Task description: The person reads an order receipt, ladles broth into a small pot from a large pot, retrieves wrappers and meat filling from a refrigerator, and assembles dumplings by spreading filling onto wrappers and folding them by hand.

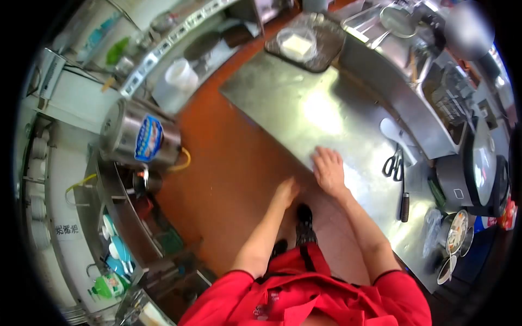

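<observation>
Steel shines on the counter (285, 87) beside the right hand (328, 169), which is open, palm down, its fingers loosely spread at the counter's edge and holding nothing that shows; whether it touches the metal I cannot tell. The left hand (287, 191) is over the floor, off the counter, its fingers blurred and partly curled, so how far open it is, or whether it holds anything, cannot be told.

On the counter, to the image's right of the right hand and apart from it, lie black-handled scissors (393, 167), just beside a broad-bladed knife (417, 176) with a brown handle. A white ladle (390, 130) rests near them. Farther right stand a green vegetable (435, 191), a grey rice cooker (455, 173), a crumpled clear bag (432, 231) and a metal bowl (447, 231) of food pieces. At the counter's far end, a dark tray (326, 57) bears a clear bowl (283, 38) with a pale block (297, 44) inside.
</observation>
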The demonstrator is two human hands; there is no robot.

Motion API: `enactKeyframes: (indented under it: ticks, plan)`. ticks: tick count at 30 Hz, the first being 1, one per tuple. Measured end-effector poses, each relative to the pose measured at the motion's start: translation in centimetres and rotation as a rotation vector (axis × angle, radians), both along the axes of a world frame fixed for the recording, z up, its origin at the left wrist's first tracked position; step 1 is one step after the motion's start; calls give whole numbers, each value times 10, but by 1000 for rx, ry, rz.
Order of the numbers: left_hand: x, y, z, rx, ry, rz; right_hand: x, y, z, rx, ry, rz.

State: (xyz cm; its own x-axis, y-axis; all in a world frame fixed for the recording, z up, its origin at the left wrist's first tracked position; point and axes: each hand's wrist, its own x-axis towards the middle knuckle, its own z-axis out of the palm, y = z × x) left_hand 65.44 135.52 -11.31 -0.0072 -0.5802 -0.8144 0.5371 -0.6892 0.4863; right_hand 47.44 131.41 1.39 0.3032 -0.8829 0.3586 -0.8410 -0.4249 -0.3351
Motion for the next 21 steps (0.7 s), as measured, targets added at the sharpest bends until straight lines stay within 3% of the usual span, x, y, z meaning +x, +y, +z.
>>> enactKeyframes:
  ticks: [2, 4, 5, 8, 14, 17, 21]
  plan:
    - [-5, -30, -10, 30, 55, 65, 8, -10, 6, 30, 34, 7]
    - [-14, -62, 4, 209, -135, 74, 8, -14, 6, 87, 53, 14]
    - [-22, -62, -83, 34, 45, 202, 10, -15, 9, 93, 59, 14]
    - [-27, -77, -40, 176, 104, 286, 14, -15, 10, 145, 97, 3]
    - [-41, -68, -65, 117, 156, 215, 17, -15, 6, 80, 129, 0]
    - [-49, -64, -37, -12, 321, 209, 20, -15, 5, 27, 116, 7]
    - [-31, -53, -43, 119, 213, 136, 24, -13, -4, -16, 137, -35]
